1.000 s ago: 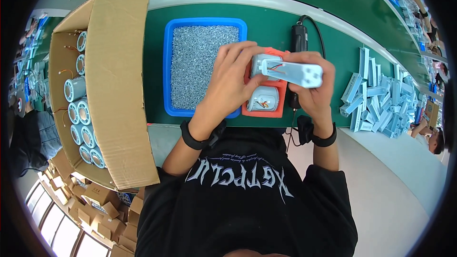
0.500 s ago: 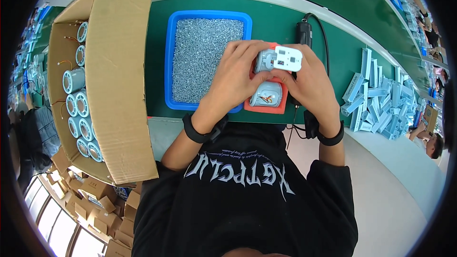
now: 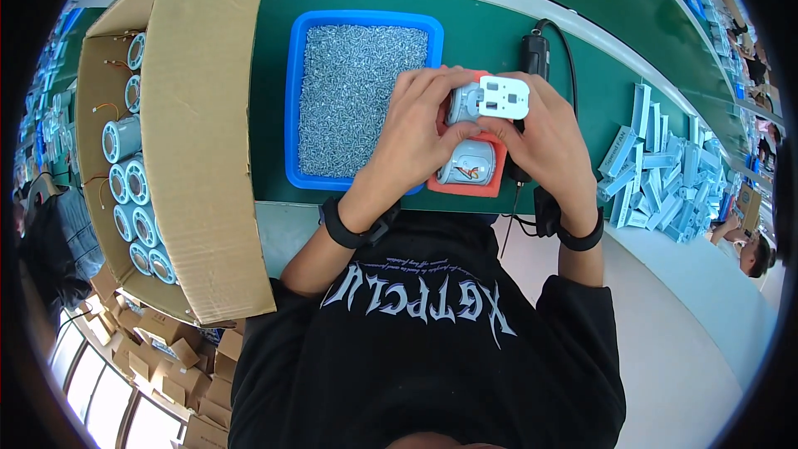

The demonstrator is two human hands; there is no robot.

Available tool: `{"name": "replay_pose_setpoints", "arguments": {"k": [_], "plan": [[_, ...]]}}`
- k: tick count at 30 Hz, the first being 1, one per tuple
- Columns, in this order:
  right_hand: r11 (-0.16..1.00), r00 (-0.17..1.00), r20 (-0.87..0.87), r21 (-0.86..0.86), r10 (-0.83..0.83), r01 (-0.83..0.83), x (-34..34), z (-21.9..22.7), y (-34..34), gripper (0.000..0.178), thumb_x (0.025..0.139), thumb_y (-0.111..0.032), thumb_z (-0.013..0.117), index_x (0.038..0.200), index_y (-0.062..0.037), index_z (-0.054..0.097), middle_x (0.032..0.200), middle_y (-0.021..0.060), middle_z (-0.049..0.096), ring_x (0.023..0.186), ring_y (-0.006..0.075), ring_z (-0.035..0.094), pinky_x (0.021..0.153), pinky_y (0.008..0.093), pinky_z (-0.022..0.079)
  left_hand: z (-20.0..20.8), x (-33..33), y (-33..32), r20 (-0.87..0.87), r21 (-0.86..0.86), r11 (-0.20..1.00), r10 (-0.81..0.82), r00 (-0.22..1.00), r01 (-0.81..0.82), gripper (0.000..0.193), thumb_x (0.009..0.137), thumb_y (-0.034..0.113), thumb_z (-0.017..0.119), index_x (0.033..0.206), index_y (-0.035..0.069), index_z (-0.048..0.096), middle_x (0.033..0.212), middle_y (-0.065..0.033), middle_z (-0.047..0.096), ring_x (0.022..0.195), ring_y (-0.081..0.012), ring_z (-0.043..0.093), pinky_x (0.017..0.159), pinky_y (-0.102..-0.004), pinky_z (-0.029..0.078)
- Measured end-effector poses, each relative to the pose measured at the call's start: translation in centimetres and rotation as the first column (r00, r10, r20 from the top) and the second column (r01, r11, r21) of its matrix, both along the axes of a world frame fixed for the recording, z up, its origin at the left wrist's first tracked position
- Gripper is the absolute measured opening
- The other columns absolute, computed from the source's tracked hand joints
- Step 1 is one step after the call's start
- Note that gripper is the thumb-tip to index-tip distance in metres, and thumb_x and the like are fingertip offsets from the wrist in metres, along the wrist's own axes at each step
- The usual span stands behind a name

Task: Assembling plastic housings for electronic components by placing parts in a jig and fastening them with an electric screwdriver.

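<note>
Between my hands is a light blue cylindrical housing (image 3: 464, 105) with a white plate (image 3: 517, 100) at its right end; the plate has square holes. My left hand (image 3: 411, 129) is closed around the housing's left side, fingers over the far edge and thumb on the near side. My right hand (image 3: 544, 137) is closed on the plate end, its thumb under the plate; its other fingers are mostly hidden. Close below the thumbs, a second light blue housing (image 3: 468, 163) with a small coloured emblem lies in a red foam holder (image 3: 463, 190). More red foam shows behind the held housing.
A blue tray (image 3: 293, 116) of small silvery screws (image 3: 357, 100) stands left of my hands. Further left, an open cardboard box (image 3: 204, 133) holds several cylindrical units (image 3: 122, 140) with wires. A black corded power screwdriver (image 3: 534, 56) lies behind my right hand. Light blue channel pieces (image 3: 657, 170) are heaped at right.
Both hands keep their hold on the housing and plate. The plate has shifted and turned slightly. The whole view has moved a little.
</note>
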State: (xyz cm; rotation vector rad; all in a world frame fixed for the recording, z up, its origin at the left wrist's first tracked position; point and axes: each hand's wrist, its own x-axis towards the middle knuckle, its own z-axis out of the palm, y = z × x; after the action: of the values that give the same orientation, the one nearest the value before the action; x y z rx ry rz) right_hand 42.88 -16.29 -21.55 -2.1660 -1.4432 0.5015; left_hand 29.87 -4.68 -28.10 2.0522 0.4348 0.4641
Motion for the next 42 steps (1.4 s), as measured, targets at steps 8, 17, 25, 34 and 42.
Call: {"name": "replay_pose_setpoints", "arguments": {"k": [8,17,25,34,42], "plan": [[0.999,0.999,0.046,0.040,-0.020,0.018,-0.6,-1.1,0.3,0.031,0.079,-0.012,0.071,0.105,-0.0026,0.059,0.097,0.0124,0.063,0.084,0.0329,0.062,0.074,0.0391,0.051,-0.7,0.3,0.1,0.076,0.022,0.999,0.023,0.997,-0.025,0.054,0.062,0.008,0.080,0.113,0.004,0.061,0.110,-0.0131,0.062,0.102,-0.0332,0.054,0.091,-0.0406,0.045],[0.970,0.957,-0.262,0.174,-0.121,0.170,0.0,-2.7,-3.0,0.033,0.079,-0.012,0.072,0.108,-0.0043,0.060,0.101,0.0103,0.065,0.078,0.0286,0.063,0.069,0.0338,0.051,0.0,-0.5,0.6,0.031,-0.216,0.976,0.005,0.999,0.002,0.046,0.069,0.008,0.077,0.113,0.004,0.063,0.112,-0.0143,0.063,0.106,-0.0322,0.056,0.092,-0.0394,0.045],[0.603,0.528,0.585,-0.082,-0.616,0.794,4.7,-3.1,-16.2,0.038,0.082,-0.026,0.067,0.111,-0.0039,0.057,0.091,0.0163,0.065,0.075,0.0323,0.063,0.065,0.0414,0.049,2.0,-4.3,0.3,0.080,0.048,0.960,-0.280,0.957,0.276,0.039,0.074,0.007,0.071,0.111,0.004,0.064,0.108,-0.0135,0.062,0.102,-0.0302,0.055,0.089,-0.0366,0.044],[0.581,0.545,0.558,-0.133,-0.626,0.803,6.3,-5.3,-15.5,0.035,0.076,-0.021,0.069,0.100,-0.0015,0.053,0.086,0.0197,0.064,0.079,0.0372,0.063,0.067,0.0448,0.048,2.3,-3.8,-2.9,0.085,0.111,0.932,-0.356,0.931,0.346,0.031,0.076,-0.001,0.066,0.106,0.005,0.066,0.101,-0.0102,0.064,0.093,-0.0292,0.059,0.080,-0.0346,0.048],[0.701,0.739,-0.456,0.292,-0.496,0.651,2.4,-2.4,-12.2,0.039,0.078,-0.015,0.066,0.109,-0.0028,0.045,0.076,0.0110,0.055,0.075,0.0274,0.061,0.062,0.0390,0.049,1.8,-3.9,-3.6,0.163,-0.227,0.929,-0.260,0.952,0.292,0.017,0.084,-0.001,0.061,0.099,0.001,0.069,0.089,-0.0120,0.069,0.076,-0.0212,0.067,0.067,-0.0280,0.052]]}}
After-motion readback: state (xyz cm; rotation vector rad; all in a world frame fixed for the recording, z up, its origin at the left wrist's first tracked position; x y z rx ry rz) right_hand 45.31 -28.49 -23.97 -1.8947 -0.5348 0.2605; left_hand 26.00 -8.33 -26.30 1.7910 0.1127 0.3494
